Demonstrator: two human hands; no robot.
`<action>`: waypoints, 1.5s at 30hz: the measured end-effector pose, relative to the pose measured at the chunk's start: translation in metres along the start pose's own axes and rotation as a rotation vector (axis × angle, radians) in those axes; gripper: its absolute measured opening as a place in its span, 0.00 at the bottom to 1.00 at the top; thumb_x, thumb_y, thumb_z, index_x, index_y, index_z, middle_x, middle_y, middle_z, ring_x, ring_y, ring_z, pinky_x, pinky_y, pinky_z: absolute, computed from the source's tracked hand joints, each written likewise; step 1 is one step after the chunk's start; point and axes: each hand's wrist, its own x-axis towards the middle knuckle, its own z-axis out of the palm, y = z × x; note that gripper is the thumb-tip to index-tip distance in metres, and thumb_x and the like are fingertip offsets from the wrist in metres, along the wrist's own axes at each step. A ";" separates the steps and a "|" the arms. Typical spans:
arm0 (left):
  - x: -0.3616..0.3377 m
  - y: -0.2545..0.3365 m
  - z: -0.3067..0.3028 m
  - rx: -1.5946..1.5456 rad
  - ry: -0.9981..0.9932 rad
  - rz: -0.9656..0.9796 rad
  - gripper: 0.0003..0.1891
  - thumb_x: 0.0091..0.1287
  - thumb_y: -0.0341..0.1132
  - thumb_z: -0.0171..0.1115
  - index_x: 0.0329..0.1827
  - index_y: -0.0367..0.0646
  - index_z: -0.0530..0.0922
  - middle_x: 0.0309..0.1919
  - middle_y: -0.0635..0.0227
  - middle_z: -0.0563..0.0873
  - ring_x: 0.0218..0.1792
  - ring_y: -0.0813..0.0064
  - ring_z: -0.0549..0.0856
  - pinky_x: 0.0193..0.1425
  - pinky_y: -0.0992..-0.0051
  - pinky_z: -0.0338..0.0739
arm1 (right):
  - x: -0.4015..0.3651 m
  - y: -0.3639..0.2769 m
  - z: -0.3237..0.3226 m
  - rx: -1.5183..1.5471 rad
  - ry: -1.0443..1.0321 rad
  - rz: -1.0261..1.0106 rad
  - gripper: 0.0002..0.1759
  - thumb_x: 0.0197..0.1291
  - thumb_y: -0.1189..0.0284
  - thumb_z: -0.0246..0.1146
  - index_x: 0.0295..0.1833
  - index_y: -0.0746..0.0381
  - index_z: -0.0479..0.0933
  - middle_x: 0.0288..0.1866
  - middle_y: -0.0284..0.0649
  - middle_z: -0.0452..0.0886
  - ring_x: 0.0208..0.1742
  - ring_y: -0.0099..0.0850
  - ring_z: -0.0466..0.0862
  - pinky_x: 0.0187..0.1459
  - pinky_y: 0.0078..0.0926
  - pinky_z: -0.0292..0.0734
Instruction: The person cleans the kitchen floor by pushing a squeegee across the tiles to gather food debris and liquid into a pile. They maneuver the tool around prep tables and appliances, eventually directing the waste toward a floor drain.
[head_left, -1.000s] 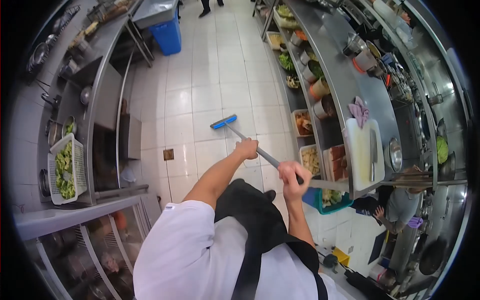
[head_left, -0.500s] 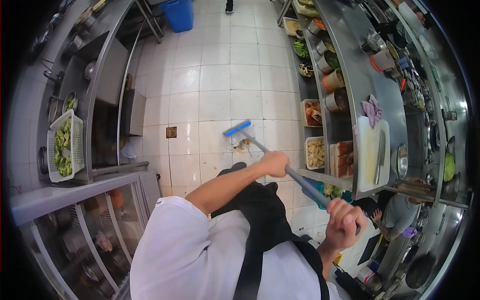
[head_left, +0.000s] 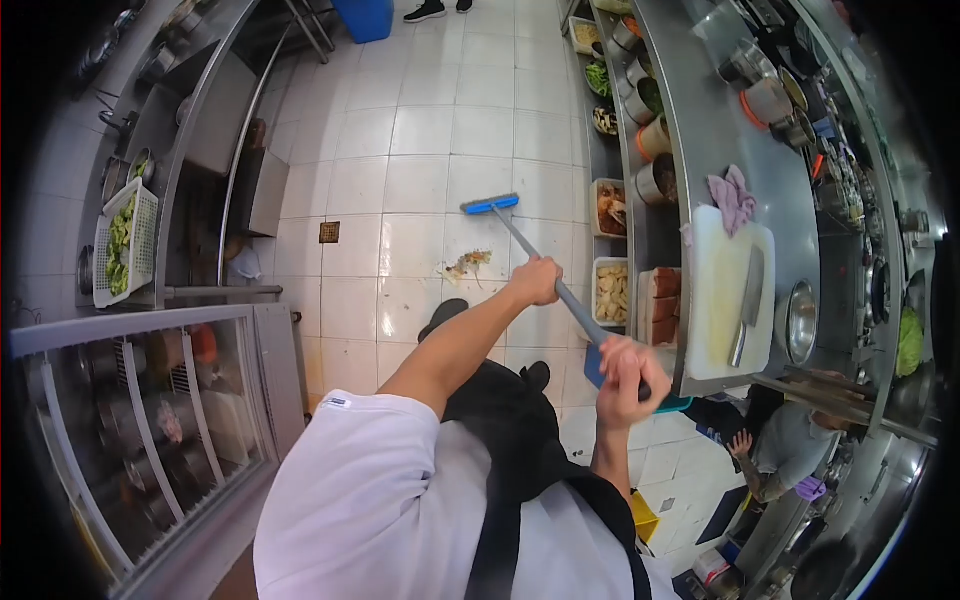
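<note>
A broom with a blue head (head_left: 490, 204) and a grey handle (head_left: 582, 312) slants across the middle of the view. My left hand (head_left: 538, 280) is wrapped round the middle of the handle. Near the handle's top end, my right hand (head_left: 630, 380) grips it too. The broom head rests on the white tiled floor (head_left: 420, 185). Between it and my dark shoes lies a small heap of food scraps (head_left: 468, 262), apart from the head.
On the right, a steel counter (head_left: 690, 130) bears a cutting board (head_left: 712, 300), a knife (head_left: 750, 290) and a cloth (head_left: 733, 198). A glass-fronted cabinet (head_left: 150, 420) stands left. Another person (head_left: 795, 440) is at lower right. Someone's shoes (head_left: 425, 12) and a blue bin (head_left: 362, 18) show ahead.
The broom head has moved forward, away from the scraps, and turned more level. Both hands have shifted left in view, still on the handle. A second shoe now shows at the top.
</note>
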 end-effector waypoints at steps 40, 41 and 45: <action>-0.195 0.164 0.212 -0.186 -0.098 0.107 0.11 0.57 0.41 0.74 0.40 0.49 0.91 0.42 0.52 0.91 0.52 0.50 0.89 0.53 0.50 0.85 | -0.165 -0.198 -0.167 -0.102 -0.096 0.140 0.18 0.72 0.76 0.57 0.26 0.61 0.63 0.19 0.36 0.65 0.23 0.30 0.70 0.41 0.40 0.74; -0.193 0.163 0.204 -0.155 -0.088 0.111 0.11 0.57 0.41 0.74 0.40 0.48 0.91 0.42 0.52 0.91 0.52 0.50 0.89 0.53 0.51 0.85 | -0.165 -0.198 -0.163 -0.089 -0.092 0.114 0.17 0.72 0.76 0.57 0.27 0.61 0.64 0.19 0.36 0.65 0.24 0.30 0.70 0.41 0.40 0.74; -0.197 0.180 0.152 -0.234 0.111 0.077 0.10 0.55 0.35 0.76 0.38 0.42 0.89 0.44 0.53 0.91 0.51 0.49 0.89 0.53 0.51 0.85 | -0.154 -0.196 -0.142 -0.029 -0.092 -0.051 0.16 0.74 0.75 0.56 0.30 0.60 0.63 0.20 0.36 0.66 0.26 0.29 0.69 0.42 0.39 0.73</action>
